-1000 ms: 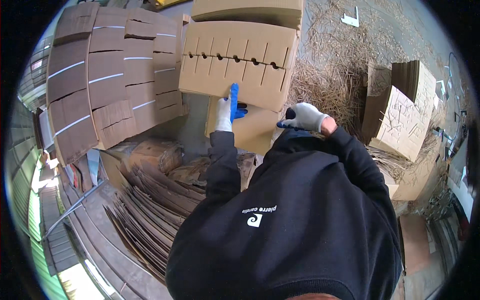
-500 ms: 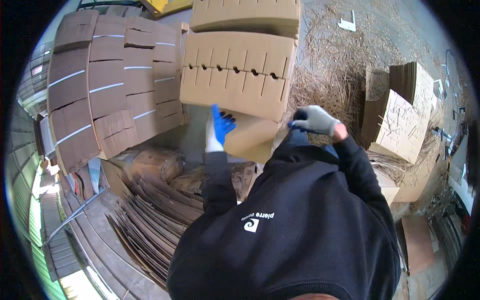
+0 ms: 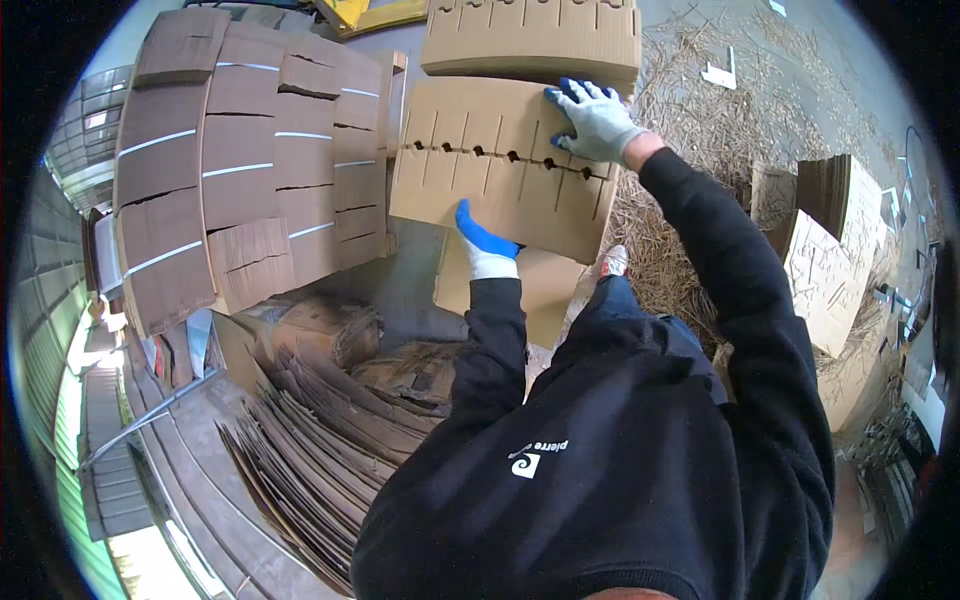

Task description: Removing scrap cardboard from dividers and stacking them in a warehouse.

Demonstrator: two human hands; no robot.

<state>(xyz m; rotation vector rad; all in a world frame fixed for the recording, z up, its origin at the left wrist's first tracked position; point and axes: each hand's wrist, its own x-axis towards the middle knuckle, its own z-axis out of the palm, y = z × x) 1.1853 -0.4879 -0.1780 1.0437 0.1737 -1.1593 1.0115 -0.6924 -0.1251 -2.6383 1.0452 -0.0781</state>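
Note:
In front of me lies a brown cardboard sheet (image 3: 450,185), cut with a row of slots and small dark holes, on top of a stack. My left hand (image 3: 490,250), in a white and blue glove, grips its near edge, thumb on top and the other fingers hidden beneath. At its far right part, my right hand (image 3: 600,122) lies with gloved fingers spread and stretched over the far edge. Below the near edge, more plain cardboard (image 3: 540,290) shows.
Another slotted cardboard stack (image 3: 530,45) stands just beyond. To the left rise strapped bundles of brown cardboard (image 3: 240,150). Loose flat sheets (image 3: 310,430) lean at lower left. Cardboard scraps (image 3: 690,150) litter the floor on the right, beside slotted offcut stacks (image 3: 830,260).
My right hand has swung forward from beside my body onto the sheet's far right part. My left hand has come from open beside the near edge to a grip on it.

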